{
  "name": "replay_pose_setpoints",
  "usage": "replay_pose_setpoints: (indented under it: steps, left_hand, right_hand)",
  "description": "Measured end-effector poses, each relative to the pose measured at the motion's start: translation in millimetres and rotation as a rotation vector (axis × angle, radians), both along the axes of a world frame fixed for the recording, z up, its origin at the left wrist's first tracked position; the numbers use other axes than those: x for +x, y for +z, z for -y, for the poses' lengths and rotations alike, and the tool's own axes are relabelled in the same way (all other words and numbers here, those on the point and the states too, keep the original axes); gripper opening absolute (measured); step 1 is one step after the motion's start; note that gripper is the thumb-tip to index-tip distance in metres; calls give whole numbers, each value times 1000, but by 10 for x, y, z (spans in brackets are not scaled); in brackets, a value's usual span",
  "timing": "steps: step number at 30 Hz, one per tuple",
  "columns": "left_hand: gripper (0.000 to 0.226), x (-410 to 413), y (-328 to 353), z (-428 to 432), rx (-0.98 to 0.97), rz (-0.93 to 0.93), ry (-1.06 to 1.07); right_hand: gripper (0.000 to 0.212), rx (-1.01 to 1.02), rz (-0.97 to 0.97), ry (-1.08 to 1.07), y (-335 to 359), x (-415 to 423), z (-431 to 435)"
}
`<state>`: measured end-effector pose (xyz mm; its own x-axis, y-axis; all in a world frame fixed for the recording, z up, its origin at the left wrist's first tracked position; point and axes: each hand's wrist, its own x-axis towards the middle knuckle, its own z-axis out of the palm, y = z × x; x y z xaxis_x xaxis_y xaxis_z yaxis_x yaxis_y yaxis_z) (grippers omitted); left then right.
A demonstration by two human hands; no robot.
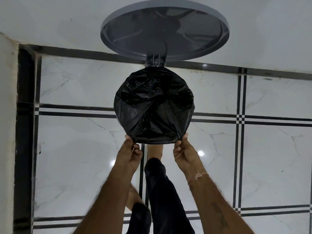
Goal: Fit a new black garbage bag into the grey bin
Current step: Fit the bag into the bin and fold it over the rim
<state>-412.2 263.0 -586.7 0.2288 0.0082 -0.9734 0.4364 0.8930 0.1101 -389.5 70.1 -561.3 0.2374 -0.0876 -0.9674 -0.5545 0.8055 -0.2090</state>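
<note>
- Fingers (135, 146) of both hands pinch the bag (153, 105) at its near edge, left hand (130, 154) and right hand (183, 153).
- Bag covers the bin's mouth, folded over the rim; the bin itself is hidden beneath.
- Lid (164, 29) stands open behind.
- Judged step: snugging the edge; next, release and close the lid.
- No readable writing.

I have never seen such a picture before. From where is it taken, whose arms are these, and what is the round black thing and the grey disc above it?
The one picture comes from a camera worn on a person's head, looking down. The arms are that person's own. The round black thing is a garbage bag stretched over the mouth of a bin seen from above. The grey disc is the bin's lid, swung open at its hinge. The left hand and the right hand pinch the bag's near edge. Below are the person's legs and bare feet on a white tiled floor.
</note>
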Motion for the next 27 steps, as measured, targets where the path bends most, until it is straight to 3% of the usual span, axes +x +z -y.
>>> replay_pose_setpoints:
  steps: [7,10,11,14,18,21,27]
  left_hand:
    - [20,176,-125,61,13,-67,-20]
    - [10,241,-62,48,33,-60,11]
    - [13,261,-4,31,36,-38,45]
    - [51,324,127,-49,52,23,114]
    - [29,415,150,-179,83,53,44]
    - [28,472,70,-259,84,44,21]
    - [32,551,-35,-338,103,-26,-25]
  right_hand:
    - [24,-61,34,-142,-220,10,-113]
    - [32,-104,58,-120,-232,76,-135]
    - [38,-109,57,-105,-213,102,-127]
    - [49,-124,65,-66,-113,204,-64]
    - [33,-154,33,-7,-5,445,12]
    - [29,-213,-3,0,-49,655,60]
    - [44,-301,-37,131,-151,785,159]
